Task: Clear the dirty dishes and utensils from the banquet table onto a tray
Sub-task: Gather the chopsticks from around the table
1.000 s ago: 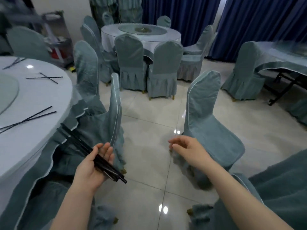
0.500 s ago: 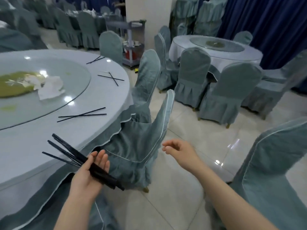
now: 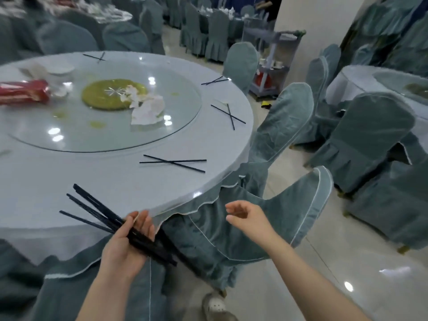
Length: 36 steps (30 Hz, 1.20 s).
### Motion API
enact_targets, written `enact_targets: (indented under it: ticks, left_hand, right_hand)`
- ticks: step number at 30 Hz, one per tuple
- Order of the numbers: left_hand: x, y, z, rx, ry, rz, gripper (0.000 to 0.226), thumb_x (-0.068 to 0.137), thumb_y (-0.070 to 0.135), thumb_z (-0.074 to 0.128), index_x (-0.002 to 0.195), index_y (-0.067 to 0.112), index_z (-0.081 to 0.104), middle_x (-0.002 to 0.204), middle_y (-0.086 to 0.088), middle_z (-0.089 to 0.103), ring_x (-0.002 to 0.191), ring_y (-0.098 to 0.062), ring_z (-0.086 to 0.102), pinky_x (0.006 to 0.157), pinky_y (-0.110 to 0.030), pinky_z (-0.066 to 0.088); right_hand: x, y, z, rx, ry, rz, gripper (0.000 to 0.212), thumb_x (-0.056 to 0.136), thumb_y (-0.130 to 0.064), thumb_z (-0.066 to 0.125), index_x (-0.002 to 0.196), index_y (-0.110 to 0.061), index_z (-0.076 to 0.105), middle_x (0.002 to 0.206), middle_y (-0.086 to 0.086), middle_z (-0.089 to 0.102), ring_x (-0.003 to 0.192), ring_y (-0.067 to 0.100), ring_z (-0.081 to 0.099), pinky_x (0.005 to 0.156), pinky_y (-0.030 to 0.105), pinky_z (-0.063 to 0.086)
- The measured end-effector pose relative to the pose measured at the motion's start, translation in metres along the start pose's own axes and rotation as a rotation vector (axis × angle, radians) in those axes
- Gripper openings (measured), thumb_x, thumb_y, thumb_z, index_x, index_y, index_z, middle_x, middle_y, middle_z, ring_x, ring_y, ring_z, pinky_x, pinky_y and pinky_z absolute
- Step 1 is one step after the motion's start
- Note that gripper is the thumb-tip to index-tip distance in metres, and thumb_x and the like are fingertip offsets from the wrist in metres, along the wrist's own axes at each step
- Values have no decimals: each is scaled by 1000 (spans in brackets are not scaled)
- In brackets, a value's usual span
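My left hand (image 3: 126,246) holds a bundle of black chopsticks (image 3: 97,212) across its palm, low at the near edge of the round banquet table (image 3: 69,181). The sticks fan out up-left over the tablecloth. My right hand (image 3: 245,215) hangs empty with loosely curled fingers just off the table's edge, over a covered chair. A crossed pair of chopsticks (image 3: 173,162) lies on the cloth ahead of it. Another crossed pair (image 3: 229,115) lies farther right, a third pair (image 3: 214,81) beyond, and one more pair (image 3: 95,57) at the far rim.
A glass turntable (image 3: 104,135) holds crumpled napkins (image 3: 146,107), a green centre disc and a red packet (image 3: 23,92). Covered chairs (image 3: 289,126) ring the table on the right. A grey service cart (image 3: 271,66) stands by the pillar. Tiled floor lies at lower right.
My view has swung left from the floor and chairs onto the banquet table. Both hands kept their pose, the left still holding the chopstick bundle.
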State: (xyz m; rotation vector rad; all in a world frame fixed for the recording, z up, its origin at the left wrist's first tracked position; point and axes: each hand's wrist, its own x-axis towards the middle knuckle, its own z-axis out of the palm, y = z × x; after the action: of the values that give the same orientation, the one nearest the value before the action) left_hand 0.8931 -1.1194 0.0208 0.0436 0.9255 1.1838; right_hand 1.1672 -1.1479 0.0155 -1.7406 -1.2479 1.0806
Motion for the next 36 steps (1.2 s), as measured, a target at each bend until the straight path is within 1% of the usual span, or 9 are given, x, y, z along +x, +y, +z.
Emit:
enact_targets:
  ticks: [7, 11, 15, 18, 21, 24, 27, 30, 36]
  left_hand:
    - [18, 11, 6, -144, 193, 131, 22, 103, 19, 40, 91, 15, 58, 73, 1, 74, 61, -10, 71, 60, -28, 58]
    - [29, 4, 16, -246, 268, 169, 20, 102, 18, 42, 95, 12, 60, 76, -3, 75, 60, -14, 71, 58, -29, 59]
    - [30, -6, 9, -261, 359, 246, 23, 102, 18, 41, 93, 10, 61, 77, -5, 74, 59, -15, 70, 57, -29, 59]
    - [19, -11, -1, -243, 433, 285, 22, 102, 17, 42, 94, 10, 62, 79, -7, 75, 61, -16, 71, 55, -29, 59]
    - [8, -17, -10, -245, 492, 310, 21, 101, 16, 43, 94, 10, 62, 81, -7, 75, 63, -16, 71, 53, -28, 58]
    - [3, -22, -14, -268, 508, 320, 21, 101, 15, 43, 94, 11, 62, 81, -7, 75, 63, -16, 71, 52, -29, 58]
    - [2, -25, -13, -268, 492, 310, 22, 101, 16, 42, 93, 12, 62, 80, -6, 75, 63, -15, 71, 55, -29, 57]
    - [1, -26, -10, -247, 460, 296, 21, 101, 15, 42, 94, 11, 62, 81, -6, 75, 64, -16, 71, 57, -29, 57]
    - [1, -23, -7, -182, 325, 218, 25, 103, 18, 41, 101, 11, 64, 85, -7, 76, 66, -16, 72, 68, -33, 55]
  right_hand:
    - [127, -1, 30, -117, -269, -2, 33, 80, -26, 74, 108, -37, 59, 107, -17, 62, 95, -1, 59, 68, 10, 43]
    - [196, 6, 43, -299, -237, -21, 29, 82, -28, 72, 108, -29, 58, 106, -4, 63, 87, 4, 59, 60, 14, 43]
    - [261, 9, 59, -664, -170, -185, 54, 85, -34, 67, 133, -17, 52, 137, 10, 47, 123, 26, 43, 98, 38, 42]
    - [287, 10, 69, -838, -203, -126, 73, 88, -45, 59, 147, -16, 28, 154, 9, 20, 138, 32, 17, 105, 47, 35]
    - [297, 18, 77, -919, -204, -176, 50, 88, -36, 55, 133, -16, 44, 139, 12, 41, 125, 34, 34, 93, 45, 43]
    - [293, 27, 80, -774, -216, -203, 29, 89, -21, 52, 116, -15, 60, 115, 10, 59, 102, 30, 53, 82, 39, 50]
    - [287, 25, 77, -812, -262, -122, 13, 88, -17, 50, 91, -12, 62, 89, 6, 64, 77, 24, 59, 69, 36, 53]
    - [269, 16, 73, -886, -319, -92, 13, 89, -15, 48, 80, -12, 56, 73, 1, 56, 67, 22, 52, 55, 29, 40]
    - [183, -6, 53, -509, -375, -157, 36, 92, -18, 55, 58, -23, 47, 55, -6, 49, 53, 12, 43, 51, 26, 31]
